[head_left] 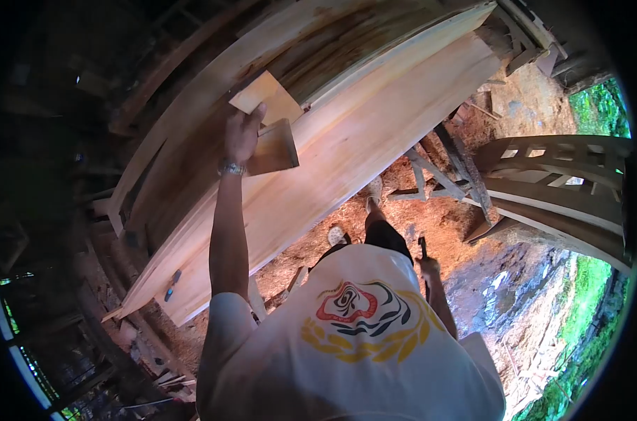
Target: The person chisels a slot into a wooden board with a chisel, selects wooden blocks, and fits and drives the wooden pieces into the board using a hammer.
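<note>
My left hand (242,137), with a metal-banded watch at the wrist, reaches out over the planks. Its thumb rests along a pale squarish wood block (270,97), and the hand grips it; most of the fingers are hidden. Right beside that hand, a second, darker wood block (276,149) sits on the wide planed plank (360,151). Low at my side, my right hand (428,266) is closed round a hammer (422,245), whose dark head sticks up above the fist.
More long boards (192,119) lean beyond the plank. A small blue-and-dark tool (172,284) lies at the plank's near left end. Rough wooden supports (448,172) stand by my feet on sawdust-covered ground. To the right is a slatted wooden frame (557,182).
</note>
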Action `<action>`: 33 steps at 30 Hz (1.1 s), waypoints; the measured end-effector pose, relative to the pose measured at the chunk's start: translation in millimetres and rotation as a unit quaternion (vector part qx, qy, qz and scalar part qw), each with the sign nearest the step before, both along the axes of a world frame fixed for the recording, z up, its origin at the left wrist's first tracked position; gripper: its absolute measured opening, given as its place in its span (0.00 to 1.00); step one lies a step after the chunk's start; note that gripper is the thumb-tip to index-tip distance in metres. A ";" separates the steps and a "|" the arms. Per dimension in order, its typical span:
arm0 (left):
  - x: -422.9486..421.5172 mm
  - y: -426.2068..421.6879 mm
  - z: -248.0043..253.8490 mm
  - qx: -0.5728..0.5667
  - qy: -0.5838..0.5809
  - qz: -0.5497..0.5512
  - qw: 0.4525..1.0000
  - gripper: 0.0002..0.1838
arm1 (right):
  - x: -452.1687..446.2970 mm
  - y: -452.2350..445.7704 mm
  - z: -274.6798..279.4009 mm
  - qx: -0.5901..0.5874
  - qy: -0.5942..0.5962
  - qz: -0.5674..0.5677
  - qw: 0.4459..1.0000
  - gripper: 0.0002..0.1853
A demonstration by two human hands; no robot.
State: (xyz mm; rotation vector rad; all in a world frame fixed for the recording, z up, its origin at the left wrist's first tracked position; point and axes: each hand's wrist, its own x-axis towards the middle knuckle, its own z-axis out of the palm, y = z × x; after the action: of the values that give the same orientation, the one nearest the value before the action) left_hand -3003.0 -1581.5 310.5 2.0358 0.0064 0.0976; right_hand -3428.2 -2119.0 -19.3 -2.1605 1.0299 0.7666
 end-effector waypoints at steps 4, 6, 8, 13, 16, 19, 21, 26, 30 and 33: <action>4.3 -15.5 3.0 0.070 -0.022 0.020 0.997 0.23 | 112.2 -16.7 27.5 -0.025 -0.058 0.091 0.994 0.21; 9.4 -15.2 -0.7 0.062 0.000 0.027 0.998 0.23 | 171.5 -16.9 61.5 -0.014 -0.138 0.124 0.983 0.21; 8.7 -15.1 5.3 0.079 0.036 0.042 0.995 0.22 | 240.6 -2.2 128.5 0.032 -0.168 0.148 0.974 0.19; 7.1 -41.9 11.4 -0.080 0.017 0.080 0.993 0.19 | 384.2 33.4 239.5 0.123 -0.202 0.271 0.933 0.20; 9.1 -50.1 21.7 -0.075 0.033 0.067 0.994 0.20 | 450.1 64.8 294.4 0.193 -0.313 0.361 0.857 0.14; 3.3 -49.3 23.3 -0.067 0.037 0.089 0.993 0.20 | 497.4 91.4 360.8 0.216 -0.343 0.445 0.798 0.13; 3.8 -31.1 14.3 0.008 0.060 0.094 0.994 0.19 | 514.2 109.8 392.3 0.234 -0.373 0.457 0.773 0.12; 4.3 -33.4 9.0 -0.031 0.023 0.095 0.995 0.16 | 525.8 150.3 427.3 0.272 -0.380 0.450 0.761 0.13; 2.1 -41.9 9.2 -0.190 0.044 0.113 0.974 0.13 | 529.2 181.3 433.7 0.293 -0.425 0.470 0.716 0.15; -0.3 -26.3 -14.6 -0.142 0.008 0.092 0.985 0.13 | 530.6 211.3 460.4 0.316 -0.437 0.491 0.684 0.14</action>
State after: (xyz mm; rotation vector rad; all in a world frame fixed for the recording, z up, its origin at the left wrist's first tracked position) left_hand -3003.3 -1607.8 295.9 1.7466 0.2084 0.1864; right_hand -2897.7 -1907.6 441.1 -1.8884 -0.8758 0.2800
